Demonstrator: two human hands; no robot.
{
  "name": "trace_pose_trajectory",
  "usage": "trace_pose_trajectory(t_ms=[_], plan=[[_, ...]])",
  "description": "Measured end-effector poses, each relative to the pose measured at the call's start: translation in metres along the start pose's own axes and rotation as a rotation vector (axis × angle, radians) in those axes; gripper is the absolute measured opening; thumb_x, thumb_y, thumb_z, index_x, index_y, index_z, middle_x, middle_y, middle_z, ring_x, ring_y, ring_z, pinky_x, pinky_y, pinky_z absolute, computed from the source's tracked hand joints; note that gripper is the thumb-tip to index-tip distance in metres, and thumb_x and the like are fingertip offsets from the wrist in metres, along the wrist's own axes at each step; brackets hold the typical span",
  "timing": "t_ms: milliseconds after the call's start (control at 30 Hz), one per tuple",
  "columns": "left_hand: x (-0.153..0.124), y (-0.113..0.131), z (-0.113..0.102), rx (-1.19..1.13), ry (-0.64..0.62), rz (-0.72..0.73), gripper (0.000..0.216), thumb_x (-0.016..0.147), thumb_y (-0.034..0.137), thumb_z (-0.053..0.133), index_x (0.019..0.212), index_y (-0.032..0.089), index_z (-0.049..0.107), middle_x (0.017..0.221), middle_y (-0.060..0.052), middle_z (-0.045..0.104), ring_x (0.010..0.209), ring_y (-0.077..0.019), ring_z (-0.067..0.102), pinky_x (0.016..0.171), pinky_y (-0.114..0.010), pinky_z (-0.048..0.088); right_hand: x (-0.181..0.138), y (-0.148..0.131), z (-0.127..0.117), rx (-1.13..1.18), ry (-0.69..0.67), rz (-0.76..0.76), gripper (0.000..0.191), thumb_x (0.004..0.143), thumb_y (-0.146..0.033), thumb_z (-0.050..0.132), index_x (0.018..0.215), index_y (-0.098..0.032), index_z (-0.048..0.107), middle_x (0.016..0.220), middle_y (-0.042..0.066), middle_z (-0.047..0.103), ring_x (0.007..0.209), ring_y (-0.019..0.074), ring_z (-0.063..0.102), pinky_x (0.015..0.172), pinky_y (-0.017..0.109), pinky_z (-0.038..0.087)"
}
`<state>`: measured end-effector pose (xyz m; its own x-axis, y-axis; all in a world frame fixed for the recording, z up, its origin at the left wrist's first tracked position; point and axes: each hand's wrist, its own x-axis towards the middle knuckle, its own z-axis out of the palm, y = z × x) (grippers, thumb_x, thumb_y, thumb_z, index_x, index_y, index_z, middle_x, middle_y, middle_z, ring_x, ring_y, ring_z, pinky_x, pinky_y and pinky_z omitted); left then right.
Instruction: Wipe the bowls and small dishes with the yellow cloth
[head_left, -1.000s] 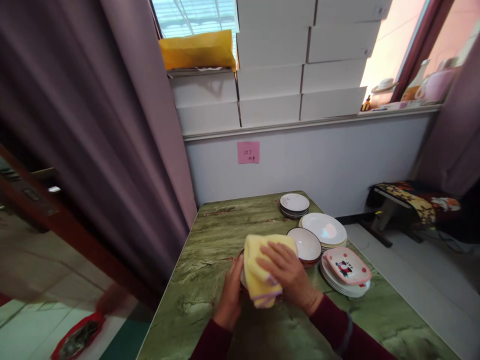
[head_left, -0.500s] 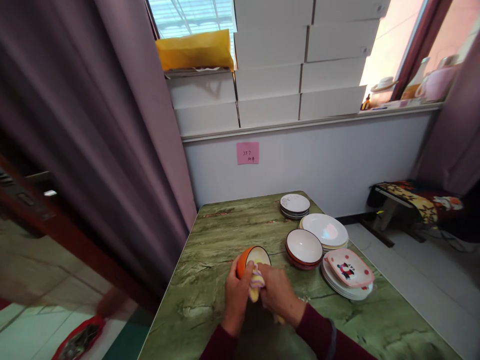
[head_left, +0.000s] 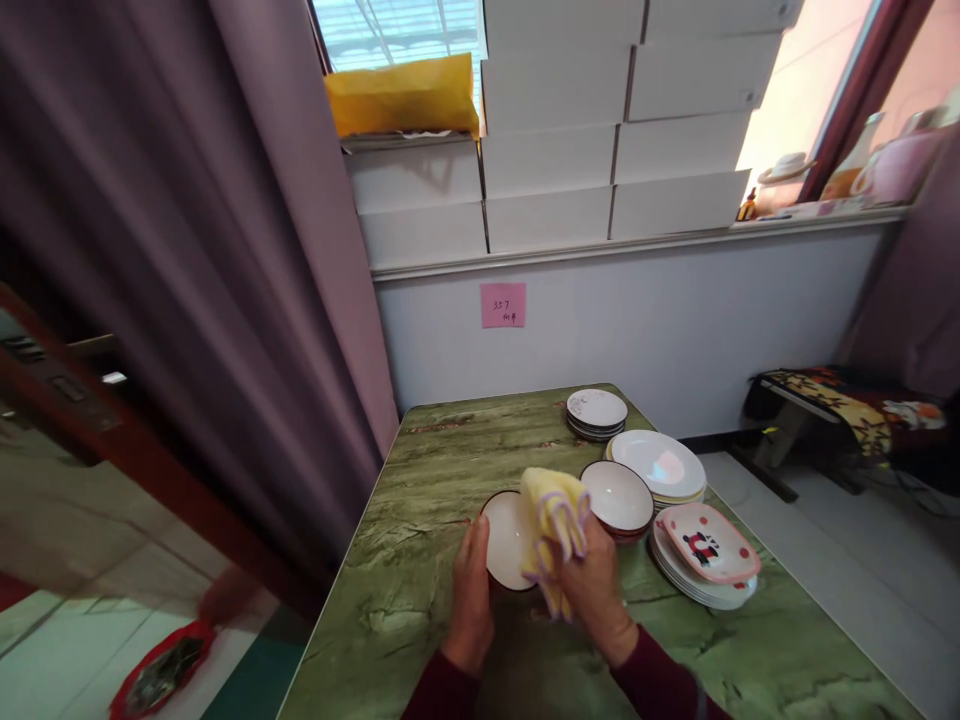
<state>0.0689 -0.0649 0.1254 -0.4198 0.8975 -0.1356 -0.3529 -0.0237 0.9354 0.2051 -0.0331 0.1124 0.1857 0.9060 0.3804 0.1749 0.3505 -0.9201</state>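
A bowl with a white inside and a dark rim sits near the front middle of the green table, its opening facing up toward me. My left hand grips the bowl's left side, thumb at the rim. In my right hand is a bunched yellow cloth with purple edging, raised over the bowl's right side and covering part of it. Just right of the cloth stands a stack of white-lined bowls; the cloth hides its left edge slightly.
Small plates are stacked at the far right corner of the table. Nearer are large white plates and a pink-rimmed square dish on further plates. A wall stands behind; a purple curtain hangs left.
The bowl has turned from tilted, orange side showing, to mouth up. My right hand has drawn the cloth out of it and lifted it up and right. The view has shifted slightly.
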Motion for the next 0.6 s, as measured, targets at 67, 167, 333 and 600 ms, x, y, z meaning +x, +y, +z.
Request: trace_pose_trajectory(t_ms=[67,167,333,600], plan=[[0.002,-0.011,0.002,0.017,0.017,-0.014,0.055,0.074,0.057,0.073,0.111,0.016,0.073,0.118,-0.013,0.074,0.112,-0.0319,0.067,0.093,-0.041,0.053,-0.005,0.001,0.008,-0.196,-0.080,-0.185,0.040,0.075,-0.026,0.063,0.114,-0.019,0.063,0.102,0.012,0.073,0.090,0.0285,0.069,0.079,0.038,0.056],[0.004,-0.024,0.005,0.053,0.059,-0.018,0.051,0.063,0.052,0.081,0.100,0.017,0.074,0.104,-0.012,0.077,0.099,-0.0331,0.070,0.086,-0.043,0.056,-0.015,0.001,0.022,-0.371,-0.128,-0.293,0.035,0.077,-0.017,0.053,0.111,-0.019,0.061,0.100,0.012,0.071,0.088,0.0274,0.069,0.073,0.035,0.055],[0.006,-0.014,0.002,0.019,-0.030,0.003,0.052,0.062,0.053,0.081,0.098,0.016,0.074,0.097,-0.011,0.078,0.095,-0.0319,0.071,0.083,-0.041,0.057,-0.008,-0.009,0.013,-0.345,-0.428,-0.338,0.032,0.068,-0.012,0.053,0.098,-0.021,0.058,0.088,0.007,0.072,0.077,0.0223,0.069,0.065,0.028,0.052],[-0.006,0.023,0.015,0.064,-0.145,0.009,0.056,0.071,0.057,0.075,0.108,0.015,0.070,0.091,-0.009,0.076,0.083,-0.0253,0.071,0.076,-0.034,0.056,0.027,-0.048,-0.034,-0.419,-0.872,-0.543,0.017,0.064,-0.009,0.055,0.074,-0.023,0.057,0.075,0.000,0.069,0.071,0.0169,0.065,0.068,0.023,0.046]])
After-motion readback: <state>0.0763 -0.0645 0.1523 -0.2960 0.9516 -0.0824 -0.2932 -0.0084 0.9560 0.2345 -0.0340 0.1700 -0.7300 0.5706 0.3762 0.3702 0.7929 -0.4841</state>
